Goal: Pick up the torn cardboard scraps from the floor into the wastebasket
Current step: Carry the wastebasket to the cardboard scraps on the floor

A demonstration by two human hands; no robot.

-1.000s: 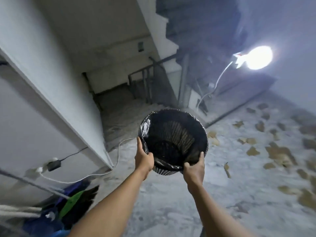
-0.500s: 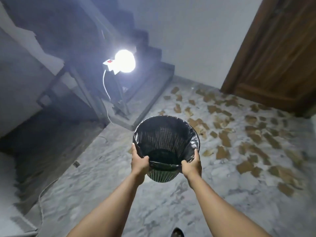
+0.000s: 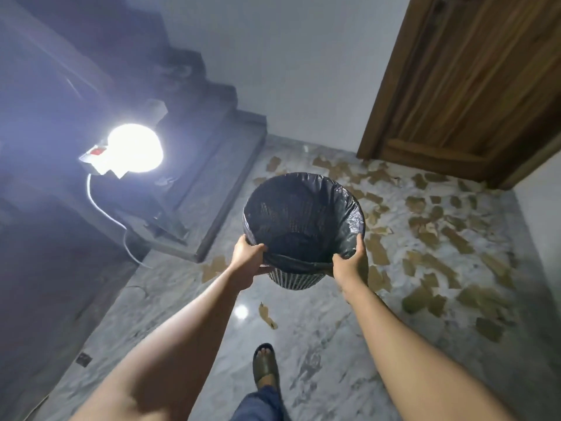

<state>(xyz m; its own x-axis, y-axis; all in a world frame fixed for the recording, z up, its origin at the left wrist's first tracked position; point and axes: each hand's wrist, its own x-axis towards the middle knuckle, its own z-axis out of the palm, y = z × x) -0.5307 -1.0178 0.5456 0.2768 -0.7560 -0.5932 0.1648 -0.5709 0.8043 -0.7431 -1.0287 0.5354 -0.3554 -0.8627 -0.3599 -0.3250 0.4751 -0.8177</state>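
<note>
A: Where's the stuff?
B: Torn brown cardboard scraps (image 3: 431,238) all lie scattered on the grey marble floor (image 3: 318,329)
A: Bin?
B: Round black-lined mesh wastebasket (image 3: 291,279) is held off the floor, mouth up. Left hand (image 3: 247,259) and right hand (image 3: 347,262) have fingers clenched on its near rim, probably carrying it close so scraps drop straight in

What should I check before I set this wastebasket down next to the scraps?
1. Left hand grip on the wastebasket rim: ok.
2. Right hand grip on the rim: ok.
3. Liner spread open inside: ok.
4. Room inside: ok, nothing seen in it.
5. Bare floor beside the scraps to set it on: ok.
6. Lamp cord out of the way: ok, off to the left.
</note>
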